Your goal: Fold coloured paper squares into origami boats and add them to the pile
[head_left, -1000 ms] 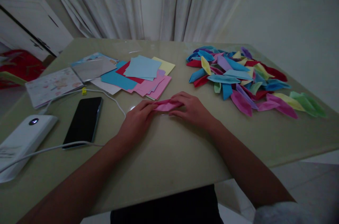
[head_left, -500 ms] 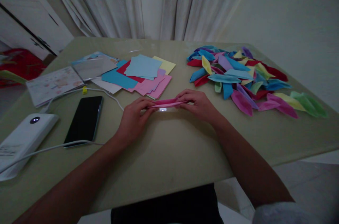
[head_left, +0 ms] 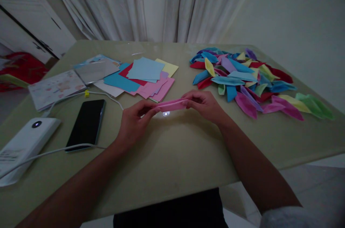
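A folded strip of pink paper [head_left: 172,105] is stretched level between my two hands, just above the table. My left hand [head_left: 137,119] pinches its left end between thumb and fingers. Its right end sits between the thumb and fingers of my right hand [head_left: 205,105]. Fingertips cover both ends of the paper. Just beyond lie flat paper sheets in a loose stack, among them a light blue sheet [head_left: 145,68], a pink sheet [head_left: 165,90] and a yellow sheet [head_left: 168,67]. Off to the right spreads a heap of folded paper pieces [head_left: 237,77] in many colours.
A black phone [head_left: 86,123] and a white power bank [head_left: 27,145] lie at the left, with a white cable [head_left: 81,145] crossing the phone. Behind them are a printed packet [head_left: 56,89] and a clear sleeve [head_left: 95,71]. The table [head_left: 172,167] ends close to my lap.
The pink paper has tilted so that more of its flat front face shows. Both hands have turned slightly with it and keep their hold. The heap and sheets stay put.
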A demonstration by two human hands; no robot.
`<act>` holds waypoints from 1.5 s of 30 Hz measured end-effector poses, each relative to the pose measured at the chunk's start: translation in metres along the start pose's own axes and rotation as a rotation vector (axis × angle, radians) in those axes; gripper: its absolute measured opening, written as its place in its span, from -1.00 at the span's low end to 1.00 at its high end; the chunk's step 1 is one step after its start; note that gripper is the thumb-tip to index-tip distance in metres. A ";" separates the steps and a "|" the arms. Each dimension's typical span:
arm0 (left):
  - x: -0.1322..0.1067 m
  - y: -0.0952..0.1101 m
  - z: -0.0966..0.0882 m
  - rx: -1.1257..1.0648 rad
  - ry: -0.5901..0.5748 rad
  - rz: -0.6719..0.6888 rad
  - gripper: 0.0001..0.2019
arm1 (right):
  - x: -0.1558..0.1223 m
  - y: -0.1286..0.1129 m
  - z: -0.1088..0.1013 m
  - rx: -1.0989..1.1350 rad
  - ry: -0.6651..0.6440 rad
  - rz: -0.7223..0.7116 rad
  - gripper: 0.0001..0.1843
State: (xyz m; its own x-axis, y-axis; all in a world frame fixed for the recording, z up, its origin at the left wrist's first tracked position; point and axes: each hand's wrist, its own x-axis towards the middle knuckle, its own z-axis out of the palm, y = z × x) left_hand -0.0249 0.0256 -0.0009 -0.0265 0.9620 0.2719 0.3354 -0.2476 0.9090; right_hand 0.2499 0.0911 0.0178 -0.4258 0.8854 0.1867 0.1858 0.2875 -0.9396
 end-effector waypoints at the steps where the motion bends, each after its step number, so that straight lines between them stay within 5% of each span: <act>1: 0.000 0.001 0.000 0.015 0.001 0.005 -0.92 | 0.000 -0.001 -0.002 -0.023 -0.002 -0.020 -0.78; 13: -0.002 0.008 0.002 0.026 -0.033 0.015 -0.87 | 0.001 -0.001 -0.002 -0.143 0.027 -0.104 -0.86; 23: 0.003 0.002 0.005 -0.287 0.032 -0.156 -0.82 | 0.003 0.001 -0.005 -0.048 0.062 0.012 -0.80; 45: 0.002 0.003 0.006 -0.143 -0.052 -0.168 -0.87 | 0.004 0.005 -0.010 -0.110 0.108 -0.016 -0.75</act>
State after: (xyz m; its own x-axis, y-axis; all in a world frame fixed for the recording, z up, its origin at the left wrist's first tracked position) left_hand -0.0186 0.0275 0.0002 -0.0206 0.9949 0.0992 0.1935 -0.0934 0.9766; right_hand 0.2578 0.0992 0.0166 -0.3333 0.9126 0.2369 0.2781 0.3353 -0.9001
